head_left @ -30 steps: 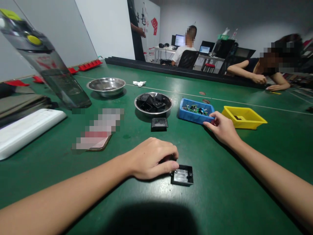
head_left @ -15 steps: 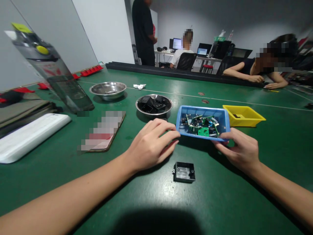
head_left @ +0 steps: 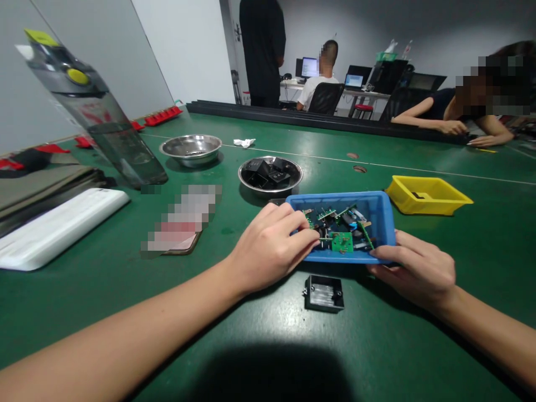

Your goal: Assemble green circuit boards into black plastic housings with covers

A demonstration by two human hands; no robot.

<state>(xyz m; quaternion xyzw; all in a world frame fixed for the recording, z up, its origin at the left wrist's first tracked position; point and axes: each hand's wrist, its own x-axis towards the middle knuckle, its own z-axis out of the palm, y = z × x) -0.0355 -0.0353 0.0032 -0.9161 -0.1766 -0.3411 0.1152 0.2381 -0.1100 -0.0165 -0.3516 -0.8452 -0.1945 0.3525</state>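
My right hand [head_left: 419,265] grips the near right corner of a blue plastic bin [head_left: 347,258], thumb on the rim and fingers below. Green circuit boards [head_left: 343,242] with electronic parts lie jumbled inside the bin. My left hand [head_left: 274,243] reaches over the bin's left end with its fingers pinched together. A thin board edge shows at those fingertips; the thumb is mostly hidden. Just in front of the bin, an open black plastic case [head_left: 324,294] lies on the green table [head_left: 259,340].
Behind the bin, a metal bowl [head_left: 270,177] holds black cases; another metal bowl [head_left: 191,151] stands farther left. A yellow bin [head_left: 431,195] is at right. Leftward are a phone [head_left: 184,223], a white bar-shaped object [head_left: 62,229] and a water bottle [head_left: 104,123]. A person [head_left: 452,109] leans at the far right.
The blue bin has come nearer, its near side tipped lower. My left fingers have moved from outside its left end to inside, among the circuit boards. My right hand keeps its grip.
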